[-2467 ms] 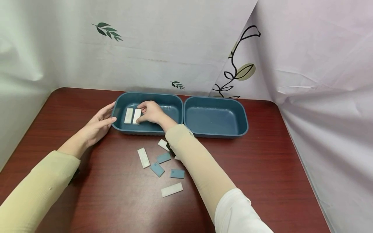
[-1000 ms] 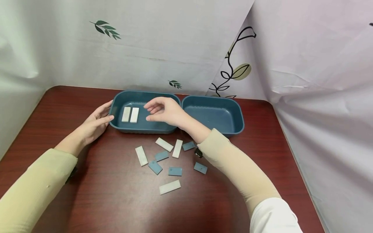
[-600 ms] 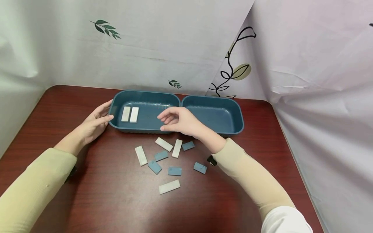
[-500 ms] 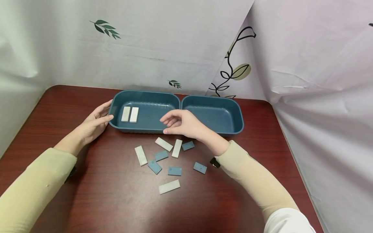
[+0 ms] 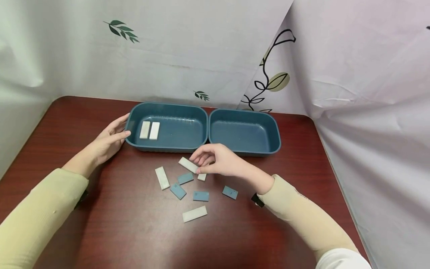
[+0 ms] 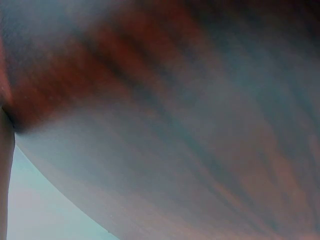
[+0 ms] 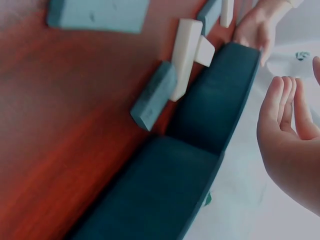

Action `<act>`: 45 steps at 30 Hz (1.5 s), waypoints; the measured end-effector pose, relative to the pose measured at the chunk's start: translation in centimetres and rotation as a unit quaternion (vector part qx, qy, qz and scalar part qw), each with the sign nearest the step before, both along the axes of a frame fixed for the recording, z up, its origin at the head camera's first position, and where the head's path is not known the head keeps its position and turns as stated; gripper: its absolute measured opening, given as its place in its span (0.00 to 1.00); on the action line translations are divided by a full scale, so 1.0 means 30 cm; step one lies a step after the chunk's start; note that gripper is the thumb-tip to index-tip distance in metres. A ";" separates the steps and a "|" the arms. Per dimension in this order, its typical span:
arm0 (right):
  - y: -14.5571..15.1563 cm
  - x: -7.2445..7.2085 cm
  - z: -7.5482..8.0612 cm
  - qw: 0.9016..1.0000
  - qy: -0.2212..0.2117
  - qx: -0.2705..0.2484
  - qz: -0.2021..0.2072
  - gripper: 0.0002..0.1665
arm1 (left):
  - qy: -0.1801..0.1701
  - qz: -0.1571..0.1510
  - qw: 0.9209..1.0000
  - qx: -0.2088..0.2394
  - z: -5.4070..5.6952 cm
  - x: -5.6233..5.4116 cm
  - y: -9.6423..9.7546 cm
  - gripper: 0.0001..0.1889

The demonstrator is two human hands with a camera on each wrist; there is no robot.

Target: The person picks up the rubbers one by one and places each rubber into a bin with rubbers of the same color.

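My left hand point(image 5: 109, 144) rests against the left end of the left blue bin point(image 5: 168, 148), its thumb at the rim. Inside that bin two white blocks point(image 5: 154, 130) lie side by side. My right hand point(image 5: 220, 160) is over the loose blocks in front of the bins, thumb and fingers apart with nothing between them. Below its fingertips are a slanted white block point(image 5: 188, 164) and another white block point(image 5: 202, 177), partly covered by the hand. The right wrist view shows the right hand point(image 7: 287, 125) raised above the blocks. The left wrist view is too blurred to read.
A second blue bin point(image 5: 244, 152) adjoins the first on the right. Several blue blocks point(image 5: 201, 196) and white blocks point(image 5: 195, 214) lie scattered on the reddish-brown table point(image 5: 134, 231). Pale cloth point(image 5: 168, 48) hangs behind and beside the table.
My right hand has let go of the second white block in the left bin, then moved right and toward me, out over the loose blocks. The left hand has stayed at the bin.
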State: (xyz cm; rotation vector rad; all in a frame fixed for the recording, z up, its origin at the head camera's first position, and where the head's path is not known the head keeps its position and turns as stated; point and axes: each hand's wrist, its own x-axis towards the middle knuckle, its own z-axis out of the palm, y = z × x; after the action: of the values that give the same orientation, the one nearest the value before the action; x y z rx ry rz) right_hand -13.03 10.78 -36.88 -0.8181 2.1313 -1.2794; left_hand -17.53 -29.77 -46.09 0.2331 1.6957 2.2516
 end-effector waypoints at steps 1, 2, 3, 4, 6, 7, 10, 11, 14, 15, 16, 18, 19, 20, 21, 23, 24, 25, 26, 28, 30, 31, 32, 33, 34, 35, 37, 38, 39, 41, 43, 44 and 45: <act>0.000 0.007 -0.005 1.000 -0.001 0.003 0.003 0.22 | 0.000 0.000 1.000 0.001 -0.001 0.000 -0.001 0.36; -0.001 0.014 -0.011 1.000 -0.003 0.007 0.006 0.21 | 0.000 0.000 1.000 0.004 -0.001 0.001 -0.001 0.36; -0.002 0.021 -0.016 1.000 -0.004 0.010 0.010 0.21 | 0.001 0.000 1.000 0.004 -0.002 0.001 -0.002 0.36; -0.003 0.028 -0.023 1.000 -0.005 0.014 0.014 0.21 | 0.002 0.000 1.000 0.005 -0.002 0.001 -0.002 0.36; -0.005 0.043 -0.036 1.000 -0.009 0.019 0.023 0.21 | 0.002 0.001 1.000 0.006 -0.003 0.002 -0.003 0.36; -0.007 0.049 -0.042 0.999 -0.014 0.021 0.026 0.21 | 0.003 0.001 1.000 0.007 -0.003 0.001 -0.004 0.36; -0.008 0.067 -0.064 0.999 -0.021 0.026 0.040 0.20 | 0.003 -0.001 1.000 0.008 -0.004 0.000 -0.002 0.36; -0.009 0.073 -0.070 0.998 -0.020 0.028 0.045 0.20 | 0.003 -0.001 1.000 0.008 -0.004 0.000 -0.001 0.36; -0.012 0.089 -0.086 0.998 -0.014 0.033 0.060 0.19 | 0.004 -0.003 1.000 0.010 -0.003 -0.002 0.003 0.36; -0.013 0.093 -0.091 0.997 -0.010 0.036 0.066 0.19 | 0.005 -0.003 1.000 0.010 -0.003 -0.003 0.004 0.36; -0.015 0.098 -0.095 0.997 -0.009 0.037 0.071 0.18 | 0.005 -0.003 1.000 0.010 -0.002 -0.003 0.006 0.35; -0.019 0.108 -0.102 0.996 -0.008 0.039 0.081 0.18 | 0.006 -0.003 1.000 0.012 -0.002 -0.003 0.007 0.35; -0.022 0.113 -0.105 0.996 -0.006 0.042 0.085 0.18 | 0.006 -0.003 1.000 0.014 -0.002 -0.004 0.007 0.35; -0.024 0.119 -0.108 0.995 -0.002 0.047 0.089 0.18 | 0.006 -0.003 1.000 0.016 -0.002 -0.004 0.007 0.35; -0.026 0.125 -0.109 0.994 0.002 0.053 0.093 0.18 | 0.006 -0.002 1.000 0.018 -0.002 -0.004 0.007 0.35; -0.032 0.138 -0.112 0.993 0.012 0.065 0.102 0.18 | 0.005 -0.002 1.000 0.023 -0.003 -0.004 0.007 0.35; -0.035 0.144 -0.113 0.991 0.020 0.071 0.108 0.18 | 0.005 -0.002 1.000 0.025 -0.003 -0.004 0.007 0.35; -0.037 0.150 -0.115 0.990 0.029 0.077 0.114 0.18 | 0.005 -0.002 1.000 0.026 -0.004 -0.004 0.006 0.35; -0.040 0.156 -0.117 0.989 0.037 0.082 0.121 0.18 | 0.005 -0.002 1.000 0.027 -0.003 -0.004 0.006 0.35; -0.044 0.167 -0.120 0.986 0.047 0.085 0.135 0.18 | 0.005 -0.002 1.000 0.024 -0.002 -0.004 0.006 0.35; -0.048 0.175 -0.124 0.984 0.053 0.085 0.147 0.19 | 0.004 -0.002 1.000 0.024 -0.002 -0.004 0.007 0.35; -0.050 0.178 -0.126 0.983 0.055 0.086 0.153 0.19 | 0.004 -0.002 1.000 0.021 -0.001 -0.005 0.006 0.35; -0.051 0.181 -0.127 0.982 0.056 0.086 0.157 0.19 | 0.004 -0.002 1.000 0.021 0.000 -0.004 0.007 0.35; -0.052 0.183 -0.128 0.981 0.057 0.086 0.162 0.20 | 0.004 -0.002 1.000 0.021 0.000 -0.004 0.007 0.35; -0.053 0.184 -0.128 0.980 0.060 0.087 0.166 0.20 | 0.003 -0.002 1.000 0.024 0.000 -0.004 0.008 0.35; -0.055 0.185 -0.130 0.979 0.065 0.089 0.171 0.20 | 0.003 -0.002 1.000 0.024 0.000 -0.004 0.008 0.35; -0.058 0.186 -0.132 0.977 0.073 0.093 0.180 0.20 | 0.005 -0.003 1.000 0.024 0.001 -0.003 0.009 0.36; -0.059 0.186 -0.133 0.975 0.078 0.094 0.184 0.20 | 0.005 -0.004 1.000 0.027 0.000 -0.002 0.010 0.35; -0.062 0.186 -0.134 0.973 0.085 0.096 0.190 0.20 | 0.006 -0.004 1.000 0.028 -0.001 -0.002 0.010 0.35; -0.066 0.184 -0.141 0.969 0.100 0.100 0.201 0.21 | 0.007 -0.003 1.000 0.029 -0.001 -0.001 0.011 0.35; -0.071 0.183 -0.146 0.965 0.114 0.103 0.213 0.21 | 0.009 -0.003 0.999 0.032 -0.003 -0.002 0.011 0.35; -0.072 0.184 -0.151 0.963 0.120 0.103 0.218 0.21 | 0.008 -0.002 0.999 0.032 -0.003 -0.002 0.011 0.35; -0.073 0.184 -0.155 0.961 0.126 0.103 0.222 0.22 | 0.008 -0.002 0.999 0.032 -0.004 -0.003 0.011 0.35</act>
State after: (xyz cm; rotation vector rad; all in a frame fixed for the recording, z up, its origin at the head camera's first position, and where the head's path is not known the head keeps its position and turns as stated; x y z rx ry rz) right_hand -7.52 8.57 -41.52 -1.3307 2.0582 -0.7412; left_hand -17.61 -29.45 -46.20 0.2699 1.6306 2.3108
